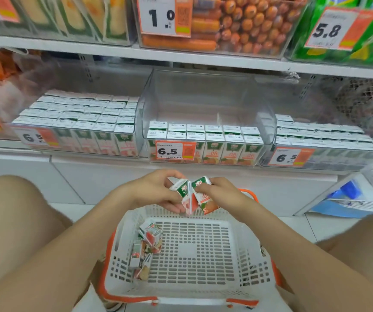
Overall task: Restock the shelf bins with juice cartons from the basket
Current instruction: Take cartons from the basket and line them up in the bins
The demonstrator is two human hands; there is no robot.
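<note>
Your left hand (pixel 156 192) grips a red carton (pixel 181 191) and your right hand (pixel 222 194) grips an orange carton (pixel 206 200). The two cartons touch side by side above the far rim of the basket (pixel 248 262). A few loose cartons (pixel 149 240) lie by the basket's left wall. On the shelf ahead, the middle bin (pixel 264 122) holds two rows at its front. The left bin (pixel 139 129) and right bin (pixel 338 159) are fuller.

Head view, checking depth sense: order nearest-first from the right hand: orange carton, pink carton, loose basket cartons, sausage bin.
1. Orange carton, in the right hand.
2. Pink carton, just left.
3. Loose cartons, basket's left side.
4. Sausage bin, upper shelf.
</note>
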